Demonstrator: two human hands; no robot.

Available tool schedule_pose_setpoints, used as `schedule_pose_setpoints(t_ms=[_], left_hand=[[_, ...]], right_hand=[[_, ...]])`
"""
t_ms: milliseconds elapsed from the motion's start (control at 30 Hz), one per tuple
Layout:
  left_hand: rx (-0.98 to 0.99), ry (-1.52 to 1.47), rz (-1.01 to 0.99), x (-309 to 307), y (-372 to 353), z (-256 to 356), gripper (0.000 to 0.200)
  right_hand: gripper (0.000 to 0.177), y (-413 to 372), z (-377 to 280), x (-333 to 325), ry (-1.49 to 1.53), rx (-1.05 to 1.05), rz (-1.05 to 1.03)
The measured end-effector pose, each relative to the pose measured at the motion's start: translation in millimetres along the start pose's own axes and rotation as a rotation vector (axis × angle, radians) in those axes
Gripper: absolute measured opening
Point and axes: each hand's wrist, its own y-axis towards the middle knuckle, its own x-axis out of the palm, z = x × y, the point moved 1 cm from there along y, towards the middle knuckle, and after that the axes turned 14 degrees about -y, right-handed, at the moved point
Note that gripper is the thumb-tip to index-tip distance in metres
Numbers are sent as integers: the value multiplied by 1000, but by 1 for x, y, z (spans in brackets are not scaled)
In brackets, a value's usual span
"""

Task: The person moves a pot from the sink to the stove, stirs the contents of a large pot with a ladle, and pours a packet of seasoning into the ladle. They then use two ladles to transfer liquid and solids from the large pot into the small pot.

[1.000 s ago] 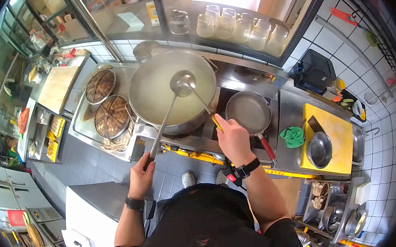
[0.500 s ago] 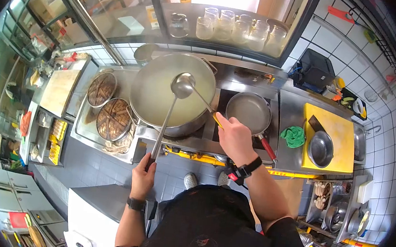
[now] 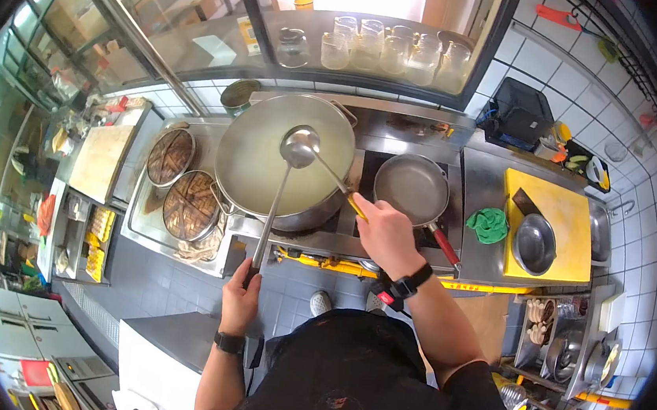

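Steel ladle (image 3: 296,155) had its bowl over the cloudy liquid (image 3: 249,164) in the large stockpot (image 3: 311,220); the left hand (image 3: 240,298) gripped its long handle; the right hand (image 3: 386,234) gripped a yellow-handled utensil (image 3: 358,205), reaching the same bowl; a frying pan (image 3: 411,188) stood beside the stockpot.
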Motion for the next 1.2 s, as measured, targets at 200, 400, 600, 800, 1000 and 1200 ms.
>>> schedule_pose_setpoints(t_ms=[200,400,600,800,1000,1200], left_hand=[[-36,-59,12,-4,0,0,41],[-31,1,3,-2,2,-2,41],[-44,-32,11,-1,1,-1,41],[-18,63,38,2,-3,12,39],[290,471,91,-3,22,27,40],[313,843,67,-20,65,45,41]], right_hand=[[37,-17,10,-1,-37,-32,-95],[33,-12,9,-22,-67,-42,-50],[37,-1,11,13,-75,-12,8],[35,-24,14,-8,-74,6,-84],[36,-30,20,-22,-1,87,-67],[37,-33,36,0,120,126,-43]])
